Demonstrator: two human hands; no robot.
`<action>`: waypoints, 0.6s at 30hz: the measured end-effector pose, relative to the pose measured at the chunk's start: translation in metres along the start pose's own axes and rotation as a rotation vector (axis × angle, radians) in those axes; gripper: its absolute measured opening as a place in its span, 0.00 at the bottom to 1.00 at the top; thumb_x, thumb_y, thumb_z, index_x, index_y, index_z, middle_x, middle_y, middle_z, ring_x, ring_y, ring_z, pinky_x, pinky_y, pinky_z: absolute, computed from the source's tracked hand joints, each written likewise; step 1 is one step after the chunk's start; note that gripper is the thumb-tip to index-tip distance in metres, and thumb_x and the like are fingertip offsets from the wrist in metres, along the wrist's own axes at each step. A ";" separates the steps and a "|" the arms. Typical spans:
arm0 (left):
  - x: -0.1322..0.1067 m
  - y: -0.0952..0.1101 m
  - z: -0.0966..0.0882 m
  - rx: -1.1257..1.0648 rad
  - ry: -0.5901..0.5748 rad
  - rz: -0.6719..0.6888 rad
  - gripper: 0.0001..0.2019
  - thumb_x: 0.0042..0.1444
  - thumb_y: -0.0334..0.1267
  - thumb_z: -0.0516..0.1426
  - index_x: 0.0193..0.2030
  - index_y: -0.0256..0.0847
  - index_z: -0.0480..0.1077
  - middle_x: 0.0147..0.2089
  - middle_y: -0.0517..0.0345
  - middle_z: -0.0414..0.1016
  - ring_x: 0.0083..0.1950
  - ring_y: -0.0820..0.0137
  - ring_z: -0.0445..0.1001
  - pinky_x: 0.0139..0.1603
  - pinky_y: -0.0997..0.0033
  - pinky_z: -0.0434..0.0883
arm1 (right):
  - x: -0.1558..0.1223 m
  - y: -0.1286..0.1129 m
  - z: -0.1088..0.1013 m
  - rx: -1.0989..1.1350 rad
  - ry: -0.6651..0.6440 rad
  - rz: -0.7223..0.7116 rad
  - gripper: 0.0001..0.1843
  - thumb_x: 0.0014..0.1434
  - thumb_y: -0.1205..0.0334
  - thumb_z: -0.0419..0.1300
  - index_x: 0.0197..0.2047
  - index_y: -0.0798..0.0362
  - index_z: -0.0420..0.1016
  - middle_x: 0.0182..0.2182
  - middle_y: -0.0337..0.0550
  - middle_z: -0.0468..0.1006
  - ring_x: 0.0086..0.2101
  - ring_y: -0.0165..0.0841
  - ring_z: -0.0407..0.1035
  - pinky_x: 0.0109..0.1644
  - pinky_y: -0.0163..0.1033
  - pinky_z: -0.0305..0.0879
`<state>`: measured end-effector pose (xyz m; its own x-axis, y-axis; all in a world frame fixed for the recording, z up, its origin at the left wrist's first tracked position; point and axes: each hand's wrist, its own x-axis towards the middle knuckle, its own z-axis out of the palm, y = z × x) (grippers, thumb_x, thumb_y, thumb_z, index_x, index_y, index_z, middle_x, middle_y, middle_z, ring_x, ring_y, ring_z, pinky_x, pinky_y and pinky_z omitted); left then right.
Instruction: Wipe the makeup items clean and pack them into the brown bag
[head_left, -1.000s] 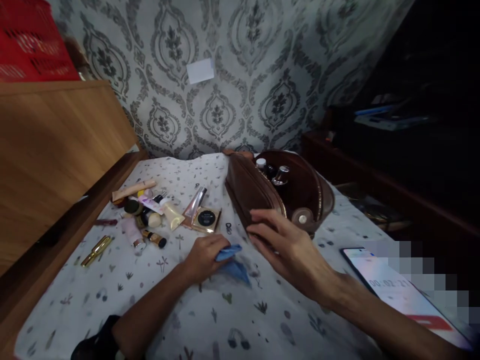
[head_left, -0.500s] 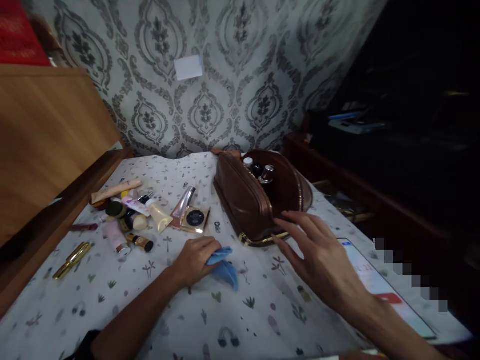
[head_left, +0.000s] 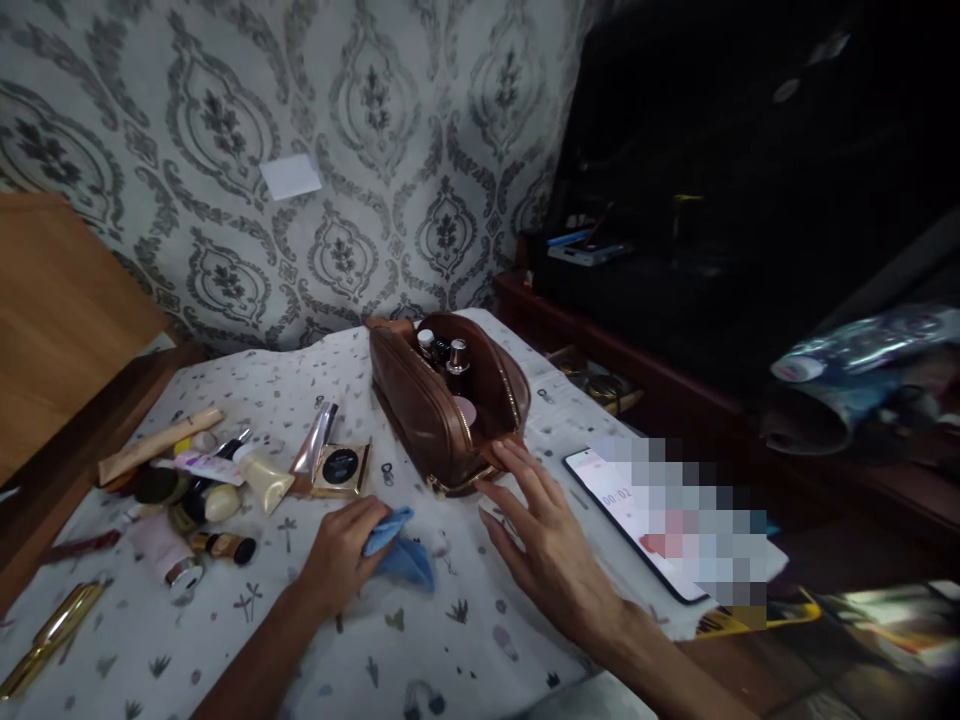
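Observation:
My left hand [head_left: 341, 555] is closed on a blue cloth [head_left: 405, 560], whose loose end hangs down onto the patterned tablecloth. Fingers apart, my right hand [head_left: 544, 540] reaches to the near end of a brown toiletry bag [head_left: 416, 410], its fingertips at the rim of the opening. The bag stands unzipped, with several bottles [head_left: 456, 362] with white, black and silver caps inside it. To the left of the bag lie a gold compact [head_left: 343, 468] and a tube with a silver cap [head_left: 315, 445].
Further left is a pile of cosmetics, including a cream tube [head_left: 264, 480] and a pink tube [head_left: 166, 550]. A gold tube [head_left: 56, 635] lies at the left edge. A phone [head_left: 637, 520] lies right of my right hand. Behind stands a dark television [head_left: 720, 200].
The view has turned to the right, so everything sits further left and more of the right side shows. The cloth stays in my left hand; my right hand is still by the bag.

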<state>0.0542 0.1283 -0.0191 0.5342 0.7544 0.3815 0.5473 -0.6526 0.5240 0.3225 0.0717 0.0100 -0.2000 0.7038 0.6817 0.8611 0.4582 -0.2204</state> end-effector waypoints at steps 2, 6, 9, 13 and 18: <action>0.001 0.002 0.000 -0.055 0.018 -0.048 0.04 0.58 0.38 0.60 0.36 0.43 0.76 0.33 0.52 0.78 0.34 0.65 0.76 0.37 0.71 0.71 | -0.002 -0.001 0.001 0.032 0.022 0.012 0.12 0.64 0.67 0.55 0.48 0.54 0.76 0.60 0.59 0.68 0.62 0.49 0.61 0.57 0.59 0.70; 0.010 0.012 -0.007 -0.165 0.201 -0.163 0.04 0.54 0.39 0.63 0.31 0.43 0.76 0.29 0.55 0.77 0.31 0.67 0.73 0.35 0.73 0.68 | -0.001 0.000 -0.001 0.083 0.046 0.021 0.09 0.64 0.68 0.55 0.44 0.53 0.76 0.58 0.58 0.70 0.60 0.48 0.63 0.57 0.59 0.70; 0.024 0.013 -0.023 -0.146 0.381 -0.261 0.07 0.52 0.40 0.64 0.28 0.41 0.75 0.26 0.59 0.73 0.28 0.70 0.68 0.33 0.75 0.64 | 0.005 0.001 -0.006 0.118 0.061 0.012 0.09 0.63 0.70 0.55 0.43 0.53 0.76 0.56 0.56 0.71 0.58 0.47 0.66 0.56 0.59 0.70; 0.043 -0.011 -0.047 0.011 0.494 -0.321 0.09 0.54 0.41 0.62 0.27 0.42 0.72 0.26 0.60 0.68 0.30 0.69 0.65 0.35 0.75 0.62 | 0.014 -0.009 -0.010 0.211 0.098 0.004 0.09 0.63 0.71 0.55 0.42 0.52 0.76 0.53 0.55 0.74 0.55 0.45 0.69 0.53 0.56 0.73; 0.047 -0.047 -0.043 0.419 0.219 -0.180 0.10 0.62 0.40 0.53 0.43 0.41 0.74 0.47 0.46 0.78 0.53 0.56 0.70 0.54 0.60 0.65 | 0.020 -0.035 0.002 0.414 0.043 -0.042 0.10 0.63 0.72 0.54 0.40 0.51 0.76 0.47 0.51 0.77 0.51 0.41 0.71 0.52 0.51 0.74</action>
<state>0.0260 0.1971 0.0068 0.2844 0.8257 0.4872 0.8540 -0.4492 0.2627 0.2872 0.0703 0.0301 -0.2037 0.6605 0.7226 0.5902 0.6718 -0.4477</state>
